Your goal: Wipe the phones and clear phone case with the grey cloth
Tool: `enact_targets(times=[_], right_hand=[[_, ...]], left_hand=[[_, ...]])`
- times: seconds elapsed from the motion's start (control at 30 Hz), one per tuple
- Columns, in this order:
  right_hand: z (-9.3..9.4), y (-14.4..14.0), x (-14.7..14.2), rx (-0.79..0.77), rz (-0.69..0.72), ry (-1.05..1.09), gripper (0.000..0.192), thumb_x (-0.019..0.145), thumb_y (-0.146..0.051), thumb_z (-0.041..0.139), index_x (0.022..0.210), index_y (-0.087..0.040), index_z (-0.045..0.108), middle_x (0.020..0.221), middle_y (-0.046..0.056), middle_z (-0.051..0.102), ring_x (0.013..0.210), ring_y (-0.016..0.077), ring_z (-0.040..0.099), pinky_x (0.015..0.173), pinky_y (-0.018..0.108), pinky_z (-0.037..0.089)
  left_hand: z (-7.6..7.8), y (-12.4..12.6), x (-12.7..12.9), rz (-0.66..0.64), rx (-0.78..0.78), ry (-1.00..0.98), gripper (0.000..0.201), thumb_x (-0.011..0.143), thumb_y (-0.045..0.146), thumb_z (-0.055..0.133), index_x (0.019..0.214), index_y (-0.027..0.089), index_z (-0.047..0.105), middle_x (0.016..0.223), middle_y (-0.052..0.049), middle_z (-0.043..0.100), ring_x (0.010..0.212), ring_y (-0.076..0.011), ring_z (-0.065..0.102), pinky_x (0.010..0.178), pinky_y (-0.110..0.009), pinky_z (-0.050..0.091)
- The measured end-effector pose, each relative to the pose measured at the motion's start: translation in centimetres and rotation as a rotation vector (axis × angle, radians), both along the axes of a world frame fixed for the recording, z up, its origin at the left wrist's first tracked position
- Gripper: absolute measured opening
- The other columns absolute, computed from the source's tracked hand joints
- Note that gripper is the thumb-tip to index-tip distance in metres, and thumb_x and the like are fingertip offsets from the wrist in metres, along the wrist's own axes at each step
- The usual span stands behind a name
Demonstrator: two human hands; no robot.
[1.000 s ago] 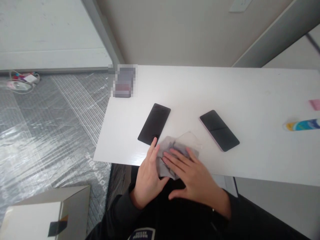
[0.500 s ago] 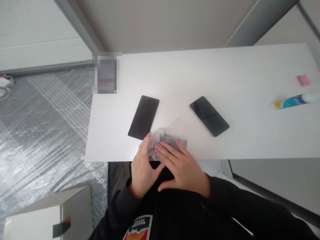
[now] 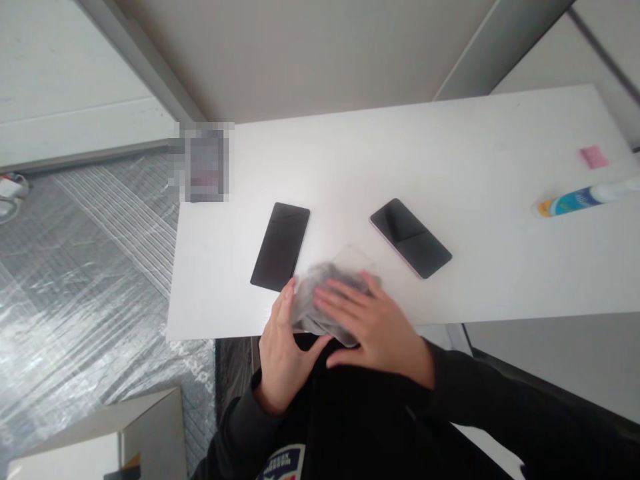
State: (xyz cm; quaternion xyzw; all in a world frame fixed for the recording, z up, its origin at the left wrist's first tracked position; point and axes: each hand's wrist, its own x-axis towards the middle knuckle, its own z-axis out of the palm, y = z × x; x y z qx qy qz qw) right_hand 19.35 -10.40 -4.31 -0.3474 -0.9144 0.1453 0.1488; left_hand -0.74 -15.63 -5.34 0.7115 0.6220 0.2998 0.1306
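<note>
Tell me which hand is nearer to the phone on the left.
Left. The left hand has its fingertips just off the near end of that phone; the right hand lies further right, flat on the grey cloth.

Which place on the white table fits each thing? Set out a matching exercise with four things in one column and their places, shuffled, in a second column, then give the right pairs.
Things:
1. grey cloth
2. phone with pink edge
3. blue and white tube
4. small pink piece

Places:
A. far right, lying on its side
B. near edge of the table, under the right hand, with the left hand at its side
C. far right corner, beyond the tube
D. middle of the table, screen up, right of the black phone

Pairs: 1-B, 2-D, 3-A, 4-C
</note>
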Motion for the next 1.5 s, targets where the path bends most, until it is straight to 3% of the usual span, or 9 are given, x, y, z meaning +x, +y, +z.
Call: enact_targets(times=[0.3,0.4,0.5,0.6,0.7,0.83,0.97,1.13,1.5], right_hand=[[0.2,0.1,0.0,0.044,-0.122,-0.052,0.087,0.096,-0.076,0.046,0.153,-0.011,0.05,0.157,0.018,0.052,0.146,0.0403,0.046,0.122,0.066,0.027],[0.3,0.2,0.1,0.025,0.062,0.012,0.095,0.092,-0.086,0.033,0.147,-0.012,0.059,0.154,0.014,0.057,0.145,0.0349,0.049,0.122,0.053,0.035],[0.4,0.4,0.3,0.072,-0.163,-0.029,0.08,0.101,-0.071,0.04,0.15,-0.009,0.054,0.153,0.02,0.057,0.14,0.0352,0.054,0.124,0.06,0.027],[0.3,0.2,-0.1,0.085,0.054,0.086,0.096,0.094,-0.085,0.028,0.142,-0.01,0.062,0.147,0.017,0.063,0.142,0.0317,0.052,0.125,0.051,0.031],[0.1,-0.4,-0.5,0.082,-0.14,0.0,0.079,0.099,-0.074,0.041,0.142,-0.012,0.063,0.147,0.017,0.063,0.138,0.0344,0.057,0.122,0.056,0.033],[0.2,-0.2,0.7,0.041,0.166,0.133,0.08,0.101,-0.074,0.034,0.134,-0.01,0.068,0.139,0.011,0.07,0.132,0.0247,0.063,0.114,0.041,0.047],[0.7,1.7,2.9,0.086,0.046,0.029,0.05,0.107,-0.05,0.048,0.133,-0.013,0.069,0.136,0.012,0.072,0.129,0.0274,0.066,0.121,0.051,0.038],[1.3,3.2,3.1,-0.005,0.469,0.018,0.07,0.102,-0.067,0.045,0.143,-0.012,0.062,0.143,0.009,0.068,0.136,0.0233,0.059,0.118,0.042,0.044],[1.2,5.0,2.7,-0.082,0.672,0.031,0.06,0.103,-0.055,0.054,0.148,-0.015,0.056,0.147,0.006,0.065,0.138,0.0206,0.057,0.123,0.04,0.038]], left_hand=[[-0.2,-0.1,-0.2,-0.003,0.016,0.004,0.095,0.088,0.042,0.077,0.163,0.021,0.022,0.146,-0.021,0.06,0.129,-0.0334,0.067,0.101,-0.048,0.061],[-0.3,-0.1,-0.3,-0.014,0.015,0.009,0.094,0.089,0.042,0.076,0.163,0.019,0.023,0.145,-0.022,0.061,0.13,-0.034,0.066,0.101,-0.048,0.061],[-0.4,-0.2,-0.3,-0.005,0.0,0.007,0.091,0.089,0.039,0.076,0.162,0.02,0.025,0.145,-0.021,0.062,0.129,-0.0331,0.067,0.102,-0.048,0.061],[-0.5,-0.2,-0.4,0.007,0.006,0.005,0.078,0.093,0.031,0.07,0.16,0.022,0.03,0.146,-0.019,0.062,0.13,-0.0315,0.066,0.103,-0.047,0.061],[-0.5,-0.3,-0.4,0.007,-0.006,0.005,0.086,0.089,0.033,0.074,0.161,0.021,0.028,0.145,-0.019,0.063,0.128,-0.0326,0.068,0.099,-0.047,0.063],[0.1,-0.2,-0.3,-0.036,-0.005,-0.002,0.082,0.089,0.033,0.073,0.159,0.02,0.031,0.146,-0.02,0.062,0.13,-0.0324,0.066,0.1,-0.047,0.062],[0.7,-0.1,-0.6,-0.067,-0.088,-0.014,0.085,0.085,0.034,0.079,0.156,0.02,0.033,0.149,-0.019,0.059,0.135,-0.0323,0.062,0.105,-0.046,0.059],[1.2,0.3,-1.7,-0.21,-0.065,-0.054,0.095,0.087,0.019,0.069,0.164,0.016,0.015,0.157,-0.025,0.049,0.144,-0.0321,0.054,0.109,-0.047,0.057],[1.5,1.6,-3.5,-0.445,-0.134,-0.06,0.107,0.085,0.014,0.07,0.167,0.018,0.001,0.166,-0.027,0.033,0.152,-0.0325,0.042,0.111,-0.048,0.055]])
